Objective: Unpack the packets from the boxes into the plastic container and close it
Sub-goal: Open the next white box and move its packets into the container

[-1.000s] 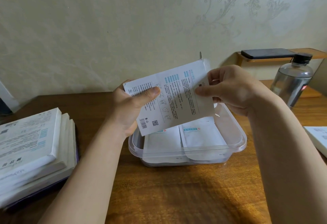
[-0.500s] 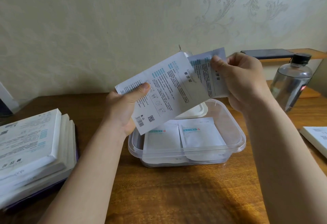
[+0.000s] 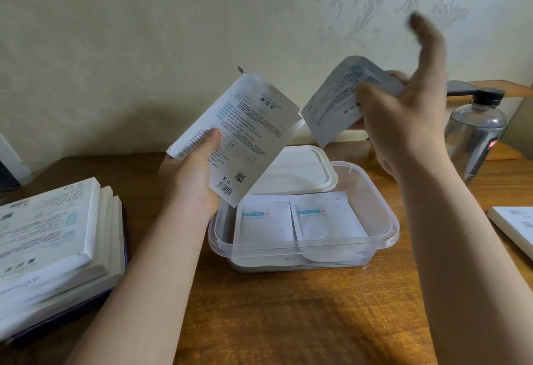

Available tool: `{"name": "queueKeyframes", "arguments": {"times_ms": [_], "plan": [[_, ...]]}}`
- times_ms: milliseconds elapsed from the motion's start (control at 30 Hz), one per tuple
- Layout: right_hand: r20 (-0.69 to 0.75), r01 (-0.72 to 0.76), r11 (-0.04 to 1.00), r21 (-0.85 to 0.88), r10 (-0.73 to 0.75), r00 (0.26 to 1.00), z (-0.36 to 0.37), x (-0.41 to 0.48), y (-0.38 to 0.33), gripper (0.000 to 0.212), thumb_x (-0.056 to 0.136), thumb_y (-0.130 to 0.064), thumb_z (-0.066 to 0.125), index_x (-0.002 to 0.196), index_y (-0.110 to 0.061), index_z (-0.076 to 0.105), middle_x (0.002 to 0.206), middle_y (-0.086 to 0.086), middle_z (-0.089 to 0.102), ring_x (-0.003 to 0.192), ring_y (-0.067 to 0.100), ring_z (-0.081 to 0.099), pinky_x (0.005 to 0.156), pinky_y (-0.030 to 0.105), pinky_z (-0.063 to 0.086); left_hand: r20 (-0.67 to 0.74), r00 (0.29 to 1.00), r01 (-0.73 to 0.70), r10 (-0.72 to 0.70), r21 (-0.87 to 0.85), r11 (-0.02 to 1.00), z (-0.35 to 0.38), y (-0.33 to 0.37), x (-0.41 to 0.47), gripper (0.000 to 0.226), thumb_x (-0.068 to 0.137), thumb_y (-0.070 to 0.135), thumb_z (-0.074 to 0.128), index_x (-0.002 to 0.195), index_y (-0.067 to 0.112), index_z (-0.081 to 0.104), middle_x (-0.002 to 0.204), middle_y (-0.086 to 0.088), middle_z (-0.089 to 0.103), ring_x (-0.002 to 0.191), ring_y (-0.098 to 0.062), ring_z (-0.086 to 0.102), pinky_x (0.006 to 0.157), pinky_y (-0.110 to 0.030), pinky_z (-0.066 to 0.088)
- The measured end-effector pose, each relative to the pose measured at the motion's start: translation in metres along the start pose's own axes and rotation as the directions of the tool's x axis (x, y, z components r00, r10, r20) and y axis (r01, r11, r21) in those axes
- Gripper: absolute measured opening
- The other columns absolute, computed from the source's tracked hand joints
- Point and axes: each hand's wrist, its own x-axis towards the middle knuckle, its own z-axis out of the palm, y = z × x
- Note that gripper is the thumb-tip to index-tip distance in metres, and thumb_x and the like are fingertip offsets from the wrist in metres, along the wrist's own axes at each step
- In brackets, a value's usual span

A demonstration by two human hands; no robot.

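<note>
Well, from my end I see a brown wooden table (image 3: 288, 321) pushed against a pale wall (image 3: 144, 33) papered with faint scrollwork. At the table's left sits a stack of boxes (image 3: 52, 235), white and flat; a lone white box (image 3: 513, 229) pokes in at the right edge. A clear bottle (image 3: 476, 131) with a black cap stands at the far right, below a small wooden shelf (image 3: 513, 89) carrying a dark phone (image 3: 461, 87). In the middle is the plastic container (image 3: 386, 220), open, with two packets (image 3: 265, 229) lying side by side inside it. Its white lid (image 3: 300, 174) lies just behind.

My left hand (image 3: 193, 171) grips the opened box (image 3: 245, 134) by its lower left corner. The thumb lies across the printed face and the fingers curl behind, with the box tilted above the container's left rear corner. My right hand (image 3: 403, 116) pinches a packet (image 3: 334, 105) between the thumb and the fingers behind it, while the forefinger sticks up free and blurred. The packet hangs clear of the box's open end, just beside it, above the lid.
</note>
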Motion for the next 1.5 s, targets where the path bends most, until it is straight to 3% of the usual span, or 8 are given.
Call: {"name": "queueKeyframes", "arguments": {"times_ms": [100, 233, 400, 533, 700, 867, 1133, 1500], "plan": [[0.095, -0.108, 0.994, 0.013, 0.106, 0.99, 0.003, 0.001, -0.008, 0.04, 0.08, 0.002, 0.05, 0.101, -0.024, 0.073, 0.092, -0.001, 0.071, 0.081, 0.018, 0.072, 0.067, 0.044, 0.063, -0.048, 0.999, -0.025, 0.024, -0.017, 1.0, 0.002, -0.003, 0.0, 0.031, 0.083, 0.008, 0.083, 0.11, 0.011, 0.069, 0.093, -0.008, 0.079, 0.074, -0.022, 0.078, 0.06, -0.038, 0.063], [0.395, -0.323, 0.923, 0.207, 0.223, 0.891, 0.002, -0.003, -0.012, 0.057, 0.069, 0.016, 0.037, 0.11, -0.004, 0.071, 0.104, 0.014, 0.071, 0.097, 0.023, 0.073, 0.081, 0.039, 0.061, -0.085, 0.996, -0.041, 0.039, -0.025, 0.999, 0.002, -0.005, 0.0, 0.023, 0.083, 0.007, 0.083, 0.098, 0.016, 0.068, 0.087, -0.005, 0.079, 0.068, -0.019, 0.077, 0.056, -0.034, 0.061], [0.284, 0.171, 0.957, -0.234, -0.101, 0.953, 0.003, -0.003, -0.005, 0.018, 0.085, -0.014, 0.075, 0.097, -0.028, 0.076, 0.105, -0.005, 0.067, 0.096, 0.005, 0.066, 0.083, 0.022, 0.055, -0.109, 0.993, -0.042, 0.04, -0.016, 0.999, 0.002, -0.005, 0.0, 0.025, 0.082, 0.011, 0.085, 0.097, 0.019, 0.067, 0.089, -0.005, 0.079, 0.066, -0.017, 0.077, 0.052, -0.032, 0.06], [0.29, 0.159, 0.944, -0.289, -0.072, 0.954, 0.003, -0.001, 0.0, 0.009, 0.087, -0.027, 0.074, 0.08, -0.028, 0.067, 0.097, 0.001, 0.067, 0.085, 0.01, 0.062, 0.074, 0.026, 0.049, -0.11, 0.993, -0.047, 0.045, -0.018, 0.999, 0.002, -0.006, -0.001, 0.023, 0.082, 0.012, 0.085, 0.098, 0.017, 0.069, 0.091, -0.006, 0.08, 0.069, -0.019, 0.077, 0.053, -0.033, 0.059], [0.361, -0.077, 0.947, -0.313, 0.194, 0.912, 0.008, -0.005, 0.008, 0.006, 0.088, -0.015, 0.066, 0.083, -0.015, 0.07, 0.07, 0.003, 0.073, 0.057, 0.013, 0.065, 0.047, 0.025, 0.05, -0.121, 0.992, -0.046, 0.037, -0.076, 0.996, 0.002, -0.004, -0.002, 0.034, 0.084, 0.012, 0.084, 0.114, 0.01, 0.069, 0.096, -0.007, 0.08, 0.077, -0.024, 0.079, 0.057, -0.041, 0.062], [0.497, -0.46, 0.843, -0.28, 0.537, 0.681, 0.021, -0.019, 0.024, 0.011, 0.086, 0.0, 0.062, 0.091, -0.002, 0.071, 0.091, 0.024, 0.074, 0.085, 0.043, 0.072, 0.076, 0.064, 0.058, -0.152, 0.986, -0.083, 0.063, -0.124, 0.989, 0.001, 0.003, -0.008, 0.037, 0.084, 0.016, 0.084, 0.116, 0.012, 0.066, 0.103, -0.004, 0.079, 0.081, -0.022, 0.079, 0.067, -0.049, 0.065], [0.474, -0.708, 0.643, -0.29, 0.74, 0.478, 0.048, -0.039, 0.033, 0.022, 0.093, 0.012, 0.052, 0.112, 0.004, 0.059, 0.109, 0.023, 0.07, 0.089, 0.033, 0.071, 0.059, 0.04, 0.059, -0.134, 0.991, -0.042, 0.025, -0.125, 0.991, -0.003, 0.01, -0.006, 0.03, 0.085, 0.021, 0.084, 0.108, 0.017, 0.066, 0.097, -0.001, 0.08, 0.077, -0.02, 0.079, 0.06, -0.041, 0.064], [0.579, -0.143, 0.719, -0.681, 0.647, 0.497, 0.051, -0.048, 0.041, 0.038, 0.085, 0.0, 0.069, 0.11, -0.026, 0.057, 0.092, 0.007, 0.071, 0.076, 0.021, 0.072, 0.064, 0.029, 0.062, -0.016, 0.999, 0.042, -0.045, -0.165, 0.985, 0.006, -0.001, -0.007, 0.02, 0.086, 0.01, 0.081, 0.102, 0.01, 0.069, 0.091, -0.008, 0.08, 0.078, -0.025, 0.079, 0.057, -0.04, 0.062]]}}
